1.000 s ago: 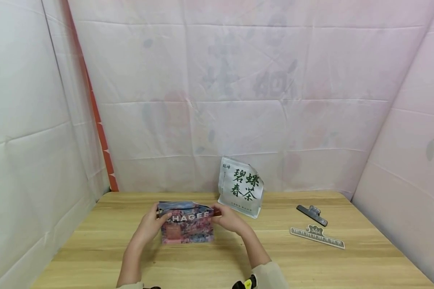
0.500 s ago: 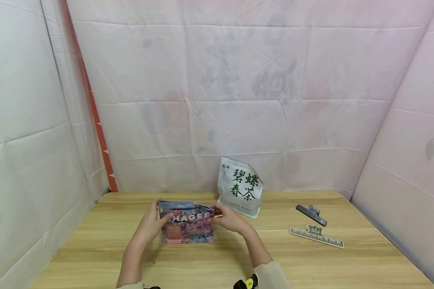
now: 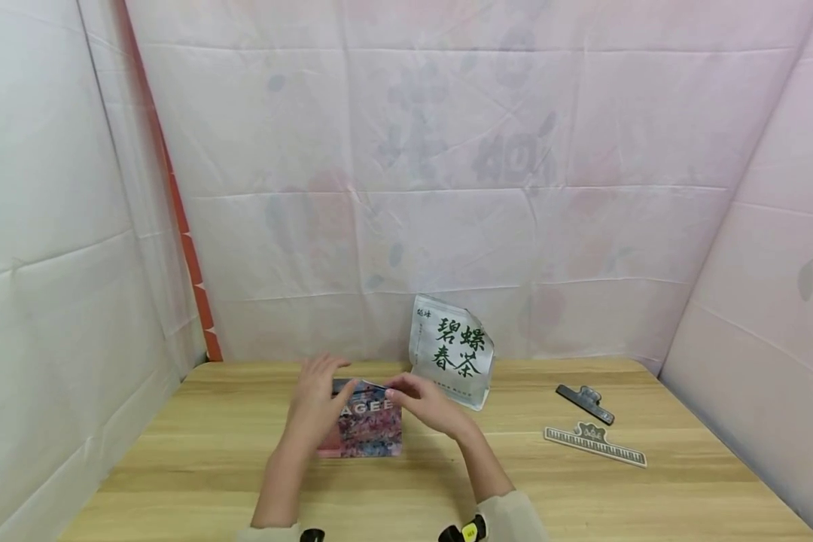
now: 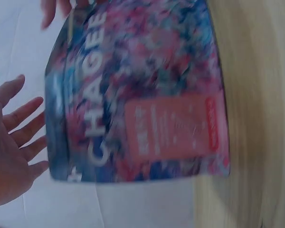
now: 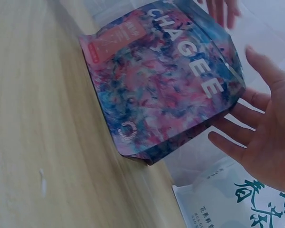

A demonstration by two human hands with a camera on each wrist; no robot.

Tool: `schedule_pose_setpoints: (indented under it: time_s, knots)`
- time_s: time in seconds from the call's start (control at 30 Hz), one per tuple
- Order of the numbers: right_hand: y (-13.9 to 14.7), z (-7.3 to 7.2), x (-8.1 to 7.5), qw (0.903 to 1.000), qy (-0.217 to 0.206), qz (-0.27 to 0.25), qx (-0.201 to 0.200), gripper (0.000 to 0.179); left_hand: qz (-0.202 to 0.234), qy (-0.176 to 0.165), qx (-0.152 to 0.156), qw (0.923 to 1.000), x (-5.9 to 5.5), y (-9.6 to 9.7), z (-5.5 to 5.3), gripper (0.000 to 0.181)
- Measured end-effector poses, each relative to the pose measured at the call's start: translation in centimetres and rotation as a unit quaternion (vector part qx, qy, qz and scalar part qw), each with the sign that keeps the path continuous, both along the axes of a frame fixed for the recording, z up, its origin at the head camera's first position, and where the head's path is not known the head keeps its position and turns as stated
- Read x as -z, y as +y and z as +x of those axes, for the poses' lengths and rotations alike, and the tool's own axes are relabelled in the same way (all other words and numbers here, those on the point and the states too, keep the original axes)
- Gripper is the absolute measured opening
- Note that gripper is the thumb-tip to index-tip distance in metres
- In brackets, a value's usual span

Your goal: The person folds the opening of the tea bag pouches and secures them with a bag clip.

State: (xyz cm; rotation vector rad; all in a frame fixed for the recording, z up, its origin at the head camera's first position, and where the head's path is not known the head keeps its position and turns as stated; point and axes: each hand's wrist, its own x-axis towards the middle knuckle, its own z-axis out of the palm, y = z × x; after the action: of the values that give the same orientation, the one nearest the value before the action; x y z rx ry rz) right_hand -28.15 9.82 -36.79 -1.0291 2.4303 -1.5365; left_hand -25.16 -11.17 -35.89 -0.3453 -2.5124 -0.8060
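Observation:
A colourful pouch (image 3: 373, 429) lettered CHAGEE stands upright on the table, its printed front facing me. My left hand (image 3: 315, 399) is over its left part in the head view. In the left wrist view, the left fingers are spread and the thumb is apart from the pouch (image 4: 152, 85). My right hand (image 3: 427, 406) is at the pouch's top right corner. In the right wrist view its fingers reach behind the side edge of the pouch (image 5: 156, 90), and the thumb stands away from the front. Whether those fingers touch the pouch, I cannot tell.
A silver-white tea bag (image 3: 450, 350) with green characters leans on the back curtain (image 3: 379, 226). To the right lie a black clip (image 3: 585, 404) and a clip with a piano-key pattern (image 3: 595, 444) on the wooden table (image 3: 515, 482). Curtains also bound both sides.
My left hand has let go of the pouch's left edge and moved right across its front. The right thumb has come off the pouch's front. The pouch has stayed in place.

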Motion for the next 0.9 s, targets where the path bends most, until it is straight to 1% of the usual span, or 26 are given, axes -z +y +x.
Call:
schedule_pose_setpoints:
  time_s: [0.07,0.17,0.3,0.4,0.5,0.7,0.83,0.9]
  knots:
    - [-0.1,0.4,-0.4,1.0000,0.006,0.003,-0.003,0.027,-0.019,0.003,-0.003,0.9998,0.3,0.7,-0.3,0.034]
    - [-0.3,0.5,-0.5,0.9999,0.011,0.010,-0.003,0.029,-0.041,0.011,-0.015,0.9990,0.8,1.5,-0.6,0.032]
    - [-0.3,0.5,-0.4,0.9999,0.013,0.009,-0.002,0.028,-0.078,0.027,-0.038,0.9959,1.3,2.0,-0.9,0.026]
    - [-0.4,0.5,-0.3,0.9999,0.009,0.007,-0.004,0.027,-0.092,0.033,-0.048,0.9941,1.6,2.1,-1.0,0.022]
    - [-0.5,0.4,-0.3,0.9999,0.003,0.009,-0.005,0.026,-0.088,0.032,-0.047,0.9945,1.7,2.1,-1.0,0.021]
    - [-0.6,0.1,0.2,1.0000,-0.003,0.001,-0.006,0.025,-0.086,0.032,-0.033,0.9952,1.8,1.9,-1.0,0.020]
    - [-0.7,-0.9,1.5,1.0000,0.003,-0.006,0.001,0.023,-0.087,0.029,-0.028,0.9954,1.9,1.8,-1.0,0.018]
    - [-0.9,-1.4,2.2,0.9998,0.016,-0.002,0.012,0.022,-0.087,0.028,-0.027,0.9954,1.9,1.8,-1.0,0.016]
